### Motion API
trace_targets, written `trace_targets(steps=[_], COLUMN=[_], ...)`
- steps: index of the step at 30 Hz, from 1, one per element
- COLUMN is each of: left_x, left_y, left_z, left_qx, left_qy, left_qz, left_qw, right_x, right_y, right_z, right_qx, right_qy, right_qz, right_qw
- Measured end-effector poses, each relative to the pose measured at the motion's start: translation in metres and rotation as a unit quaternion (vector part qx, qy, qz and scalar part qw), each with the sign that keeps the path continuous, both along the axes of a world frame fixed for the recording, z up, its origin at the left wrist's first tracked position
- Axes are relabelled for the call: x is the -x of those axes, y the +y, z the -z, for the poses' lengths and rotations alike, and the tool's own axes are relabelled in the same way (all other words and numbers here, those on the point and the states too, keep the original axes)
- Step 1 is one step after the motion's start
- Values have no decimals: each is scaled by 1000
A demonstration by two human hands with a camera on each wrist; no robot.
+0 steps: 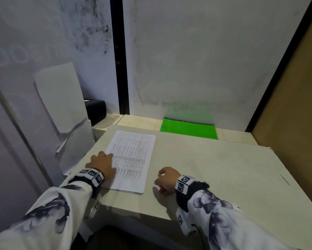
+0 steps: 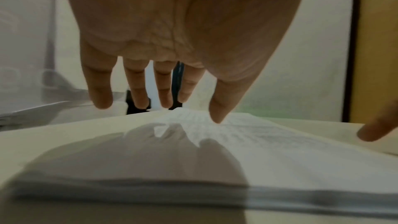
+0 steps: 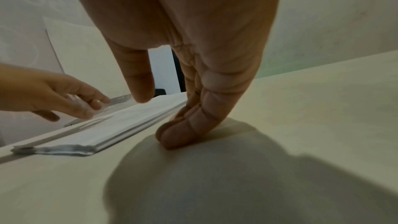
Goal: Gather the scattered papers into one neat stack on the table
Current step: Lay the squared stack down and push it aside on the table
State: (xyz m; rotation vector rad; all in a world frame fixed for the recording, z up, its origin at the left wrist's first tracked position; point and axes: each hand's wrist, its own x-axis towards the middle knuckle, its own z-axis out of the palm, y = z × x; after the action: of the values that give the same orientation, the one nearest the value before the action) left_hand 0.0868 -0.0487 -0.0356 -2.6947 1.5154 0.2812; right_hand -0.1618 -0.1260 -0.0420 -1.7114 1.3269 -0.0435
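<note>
Sleeves [image 1: 43, 213] with grey flowers are sitting closest to my eyes, and past them my two hands are out on the table [image 1: 214, 168]. One pile of printed papers [image 1: 131, 159] is lying flat near the left edge of the table, and it is looking pretty tidy, though the near end is a bit ragged in the right wrist view.

My left hand [image 1: 103, 164] is hanging over the left side of the pile with its fingers [image 2: 101, 91] spread and loose, holding nothing. Whether the tips are touching the top sheet, I cannot tell. My right hand [image 1: 167, 178] is sitting just beside the right side of the pile with its fingers [image 3: 185, 132] curled under against the table, and it is grasping nothing.

I am thinking I am near the end, squaring up the sides. Next I am going to need both hands to push in gently from each side and tap that ragged near end straight.

More white sheets [image 1: 65, 105] are leaning by the wall on my left, off this table, and a green folder [image 1: 187, 129] is lying at the back
</note>
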Motion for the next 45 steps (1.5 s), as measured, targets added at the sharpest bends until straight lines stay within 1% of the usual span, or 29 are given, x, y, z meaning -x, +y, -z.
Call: trace_targets(steps=[2, 4, 7, 9, 11, 13, 17, 20, 23, 26, 30, 35, 40, 45], left_x=[23, 48, 80, 95, 105, 110, 113, 112, 114, 117, 117, 120, 121, 117], left_y=[-2, -4, -9, -13, -14, -14, -15, -16, -17, -21, -24, -20, -18, -26], left_z=[-8, -13, -12, -6, 3, 14, 21, 26, 29, 28, 25, 17, 13, 18], left_qx=[16, 14, -14, -55, -110, -134, -145, -164, -171, -167, -172, -177, -185, -199], left_qy=[11, 24, 54, 67, 44, 33, 46, 60, 47, 27, 28, 11, 38, 27], left_qz=[56, 103, 126, 136, 158, 149, 136, 123, 124, 143, 153, 157, 147, 146], left_qw=[998, 994, 990, 987, 980, 979, 979, 977, 976, 975, 973, 971, 971, 969], right_x=[22, 46, 87, 116, 146, 177, 234, 255, 254, 248, 245, 247, 251, 253], right_y=[-5, -9, -5, 0, 5, 11, 24, 32, 27, 18, 11, 8, 8, -8], right_z=[-1, -2, -10, -17, -25, -32, -39, -42, -44, -43, -42, -39, -34, -31], right_qx=[37, 93, 154, 158, 141, 120, 84, 65, 72, 72, 75, 65, 68, 46], right_qy=[38, 108, 228, 298, 327, 333, 341, 349, 357, 369, 372, 379, 376, 376], right_qz=[-18, -45, -78, -78, -64, -60, -28, -36, -56, -67, -65, -72, -77, -132], right_qw=[998, 989, 958, 938, 932, 933, 936, 934, 930, 924, 923, 920, 921, 916])
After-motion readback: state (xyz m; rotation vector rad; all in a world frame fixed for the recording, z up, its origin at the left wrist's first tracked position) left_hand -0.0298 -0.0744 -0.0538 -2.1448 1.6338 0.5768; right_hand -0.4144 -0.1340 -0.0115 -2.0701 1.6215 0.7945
